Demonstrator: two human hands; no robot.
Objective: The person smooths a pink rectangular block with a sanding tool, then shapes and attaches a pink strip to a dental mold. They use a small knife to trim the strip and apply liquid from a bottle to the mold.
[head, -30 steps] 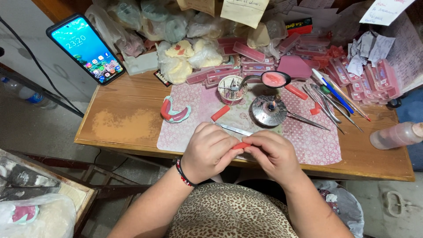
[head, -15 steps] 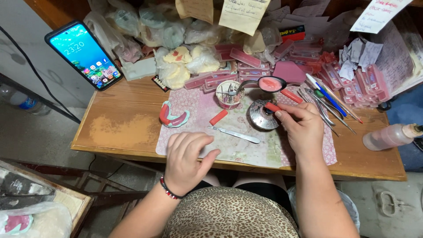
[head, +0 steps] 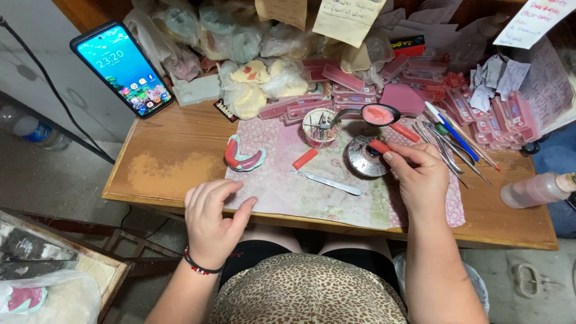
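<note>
The red wax stick [head: 379, 146] is pinched between the thumb and fingertips of the right hand [head: 419, 174], its long axis slanting up and to the left, so its free end points over the round metal dish [head: 362, 157] on the flowered cloth mat [head: 282, 192]. The left hand [head: 211, 215] holds nothing; its fingers are loosely curled and rest on the near edge of the desk [head: 162, 162], touching the mat's corner. Between the two hands one scalpel-like metal blade [head: 327, 183] lies flat on the mat, pointing left to right, and just above it a second, loose red wax stick [head: 305, 158] lies tilted. Further left sits one pink-and-red denture model [head: 243, 158]. Behind the dish stand one small cup of tools [head: 319, 126] and one spoon holding pink wax [head: 379, 114]. To the right of the right hand lies a row of metal instruments [head: 447, 147], too bunched to count. One lit smartphone [head: 123, 68] leans at the desk's far left.
</note>
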